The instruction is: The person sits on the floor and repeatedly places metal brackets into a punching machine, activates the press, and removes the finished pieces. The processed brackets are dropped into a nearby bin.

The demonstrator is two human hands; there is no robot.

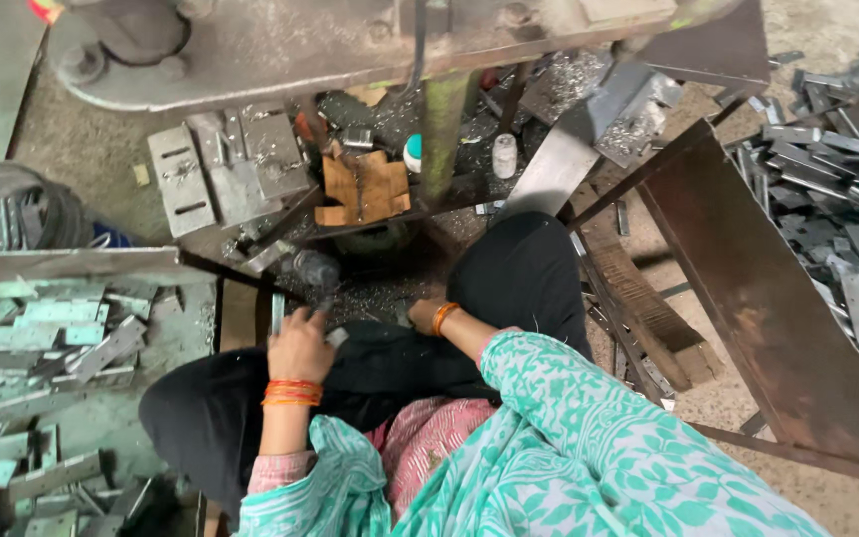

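My left hand [300, 346] is closed around a small grey metal piece [336, 337] low in front of my lap, close to a thin upright metal strip [277, 312]. My right hand [422, 313], with an orange bangle at the wrist, reaches down past my black-clad knee; its fingers are mostly hidden, so what it touches is unclear. Both hands sit just below the base of a rusty press machine [350, 40] with a green column [444, 119].
A tray of grey metal hinge plates [42, 348] lies at my left. A rusty metal bin [777, 318] stands at my right, with a heap of dark plates [847, 199] behind it. Metal blocks [226, 169], wooden pieces [362, 187] and shavings lie under the machine.
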